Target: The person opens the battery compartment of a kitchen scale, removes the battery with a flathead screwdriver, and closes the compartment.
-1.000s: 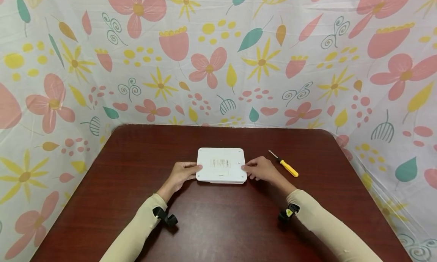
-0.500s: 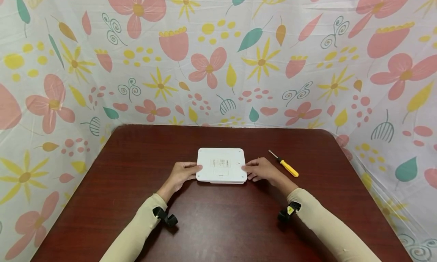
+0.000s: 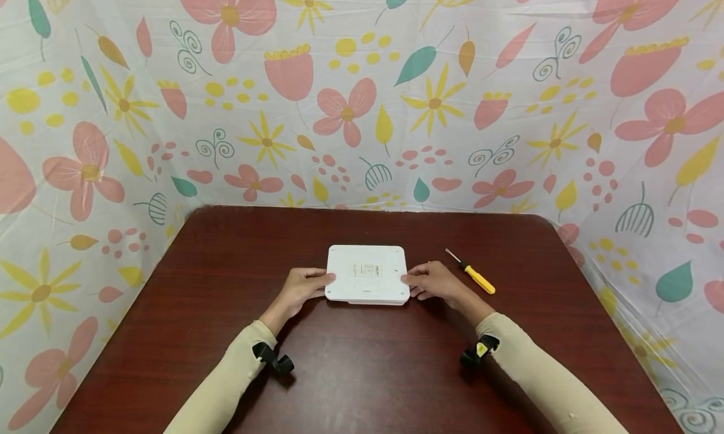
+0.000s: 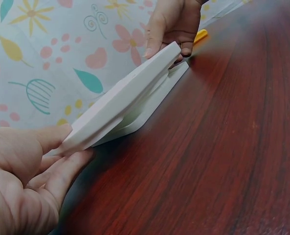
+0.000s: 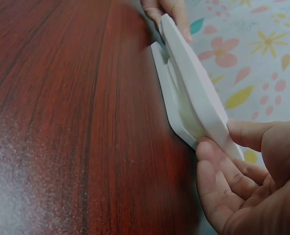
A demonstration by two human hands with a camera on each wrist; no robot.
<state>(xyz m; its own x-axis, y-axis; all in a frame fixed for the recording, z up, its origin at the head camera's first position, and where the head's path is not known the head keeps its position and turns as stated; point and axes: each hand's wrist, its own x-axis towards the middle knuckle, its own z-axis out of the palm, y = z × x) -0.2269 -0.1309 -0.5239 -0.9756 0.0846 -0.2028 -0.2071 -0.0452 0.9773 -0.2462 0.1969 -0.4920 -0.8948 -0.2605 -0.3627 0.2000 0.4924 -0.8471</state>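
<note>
white device [image 3: 367, 274] | dk red wood table [image 3: 362, 371] | yellow-handled screwdriver [image 3: 471, 275] | floral backdrop [image 3: 362, 95]

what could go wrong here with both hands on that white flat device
The left hand and right hand pinch the white device only at its side edges with thumb and fingertips, so it might slip if lifted. The wrist views show it resting on a narrower platform underneath, so uneven pressure could tip it. The yellow screwdriver lies loose on the table just past the right hand, and a sideways move could knock it away.

Left hand [image 4: 25, 183] and right hand [image 4: 171, 24] pinch the white device [image 4: 122, 100] (tilted) over the table [image 4: 223, 147].
</note>
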